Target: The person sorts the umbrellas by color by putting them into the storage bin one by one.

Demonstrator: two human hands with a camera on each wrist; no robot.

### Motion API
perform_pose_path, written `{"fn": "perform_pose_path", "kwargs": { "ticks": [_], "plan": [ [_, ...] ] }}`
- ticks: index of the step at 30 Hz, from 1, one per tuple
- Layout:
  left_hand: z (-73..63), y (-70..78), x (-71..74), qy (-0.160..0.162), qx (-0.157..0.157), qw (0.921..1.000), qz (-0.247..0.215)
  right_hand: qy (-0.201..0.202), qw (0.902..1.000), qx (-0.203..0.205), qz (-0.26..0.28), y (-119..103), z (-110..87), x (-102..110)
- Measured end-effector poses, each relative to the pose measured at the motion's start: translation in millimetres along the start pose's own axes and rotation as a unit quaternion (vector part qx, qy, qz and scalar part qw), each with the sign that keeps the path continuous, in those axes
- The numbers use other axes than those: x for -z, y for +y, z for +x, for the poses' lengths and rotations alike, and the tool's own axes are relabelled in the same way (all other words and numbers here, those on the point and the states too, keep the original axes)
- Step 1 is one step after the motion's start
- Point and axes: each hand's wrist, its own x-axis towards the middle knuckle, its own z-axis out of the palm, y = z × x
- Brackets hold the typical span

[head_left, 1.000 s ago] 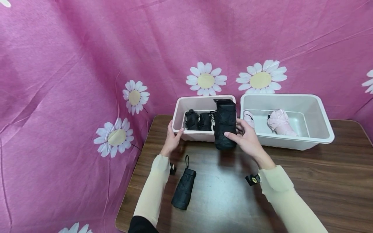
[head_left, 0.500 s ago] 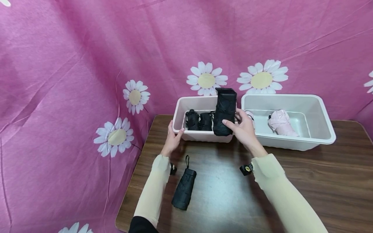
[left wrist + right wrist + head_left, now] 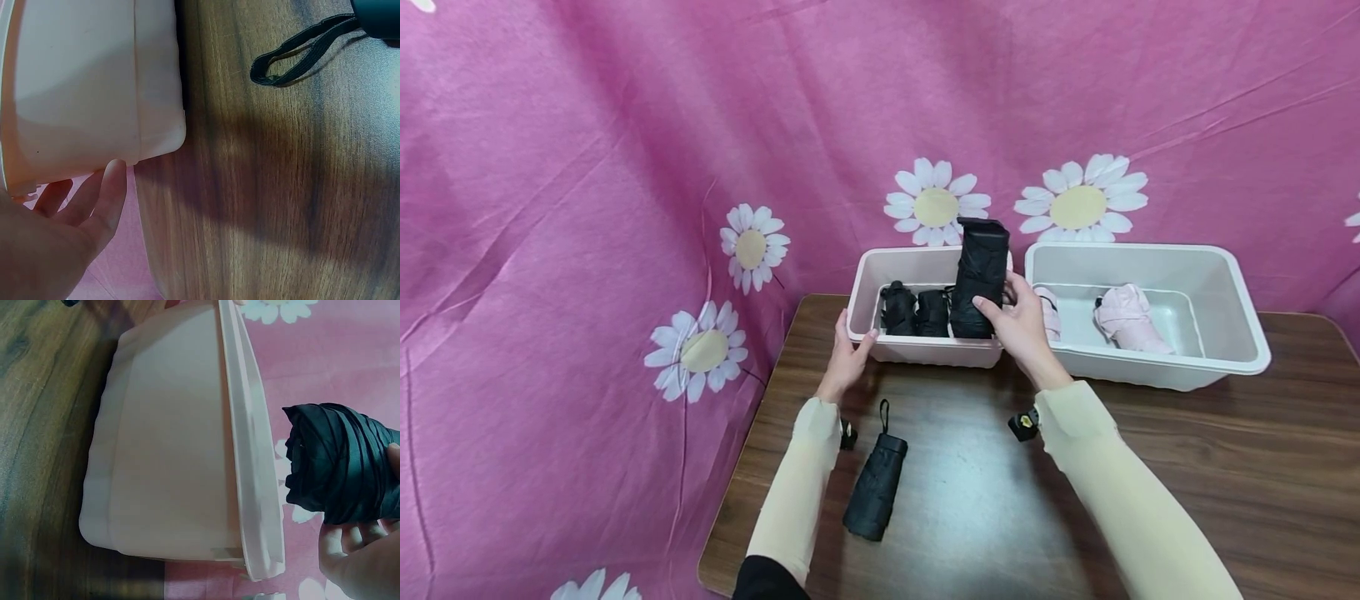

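Observation:
In the head view my right hand (image 3: 1021,321) grips a folded black umbrella (image 3: 981,267), thumb across its near side. The umbrella stands steeply tilted over the right part of the smaller light bin (image 3: 936,353). Its gathered fabric end (image 3: 312,462) shows beside the bin's rim in the right wrist view. My left hand (image 3: 846,358) holds the bin's front left corner, thumb at the rim and fingers (image 3: 111,197) against the outer end wall. Inside the bin lie black folded umbrellas (image 3: 898,308). Another black umbrella (image 3: 876,487) with a wrist loop lies on the table.
A larger light bin (image 3: 1150,368) stands to the right, close beside the smaller one, with pink folded umbrellas (image 3: 1131,318) inside. Both bins stand on the wooden table (image 3: 955,500), backed by a pink flowered cloth (image 3: 820,125). The table's left edge runs past my left forearm.
My right hand has moved the black umbrella away from me, from in front of the smaller bin to over its right part. My left hand stays at the bin's corner.

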Motion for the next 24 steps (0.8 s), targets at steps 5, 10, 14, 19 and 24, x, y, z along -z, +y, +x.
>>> {"fn": "perform_pose_path", "kwargs": {
  "ticks": [5, 10, 14, 19, 24],
  "plan": [
    [0.3, -0.1, -0.3, 0.004, -0.001, 1.0, 0.003, -0.004, 0.9996, 0.005, -0.027, 16, 9.1, -3],
    [-0.7, 0.2, -0.8, 0.005, 0.002, 1.0, 0.002, -0.001, 0.9977, 0.008, -0.067, 26, 14.1, -5],
    [-0.9, 0.3, -0.8, 0.005, 0.001, 1.0, 0.002, -0.003, 0.9978, 0.001, -0.067, 29, 16.5, -6],
    [-0.7, 2.0, -1.0, 0.005, 0.009, 0.9999, 0.002, -0.011, 0.9954, -0.03, -0.09, 30, 18.9, -5],
    [0.1, 0.9, 0.0, 0.005, 0.01, 0.9999, -0.004, -0.044, 0.9818, -0.038, -0.181, 32, 18.5, 2]
  ]
}}
